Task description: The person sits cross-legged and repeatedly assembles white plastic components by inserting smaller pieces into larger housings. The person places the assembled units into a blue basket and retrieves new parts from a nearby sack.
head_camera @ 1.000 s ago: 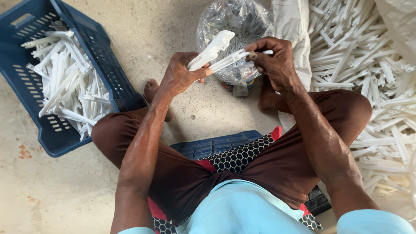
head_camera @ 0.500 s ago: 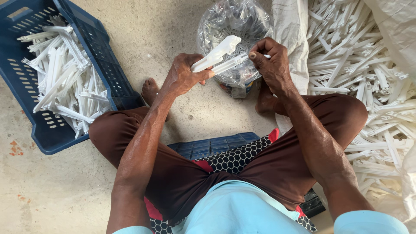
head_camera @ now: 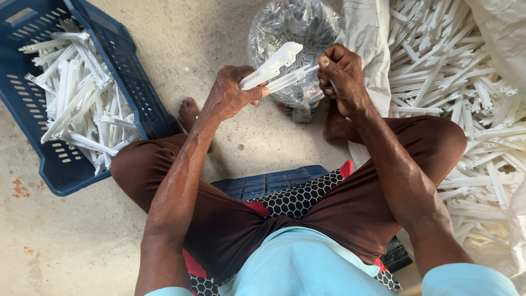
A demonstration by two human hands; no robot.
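The person sits cross-legged on a patterned cushion over a flat blue crate on the concrete floor. Above the knees, the left hand has its grip closed around one end of two long white plastic pieces that angle up to the right. The right hand pinches the far end of the lower piece between thumb and fingers. Just beyond stands a clear plastic bag. A blue crate of white pieces lies far left; a loose pile spreads right on white sacking.
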